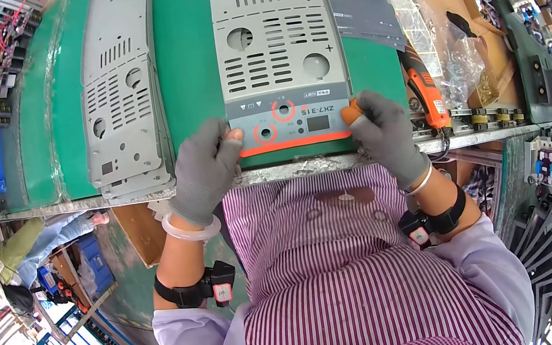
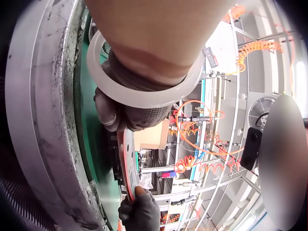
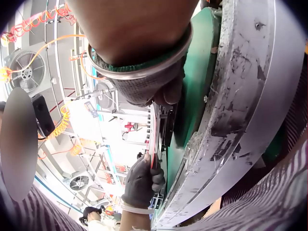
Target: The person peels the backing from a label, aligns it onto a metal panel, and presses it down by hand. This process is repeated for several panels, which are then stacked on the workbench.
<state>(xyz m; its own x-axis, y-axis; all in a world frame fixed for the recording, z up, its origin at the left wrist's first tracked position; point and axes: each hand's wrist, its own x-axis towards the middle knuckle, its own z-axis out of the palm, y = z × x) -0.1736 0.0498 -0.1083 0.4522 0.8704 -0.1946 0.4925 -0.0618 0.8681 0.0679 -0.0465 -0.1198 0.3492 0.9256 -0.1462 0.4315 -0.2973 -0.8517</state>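
Observation:
A grey label panel with an orange edge, printed ZX7-315, lies at the near end of a perforated grey metal sheet. The left hand, in a grey glove with a bare thumb tip, pinches the panel's left corner. At its right corner the right hand, gloved with an orange fingertip, pinches the edge. In the left wrist view the panel is seen edge-on between the left hand and the right hand. The right wrist view shows the right hand above the left hand.
Stacked perforated sheets lie on the green table at the left. Dark label panels lie to the right, beside an orange and black power tool. Clear plastic bags are further right. The table's metal edge runs before the body.

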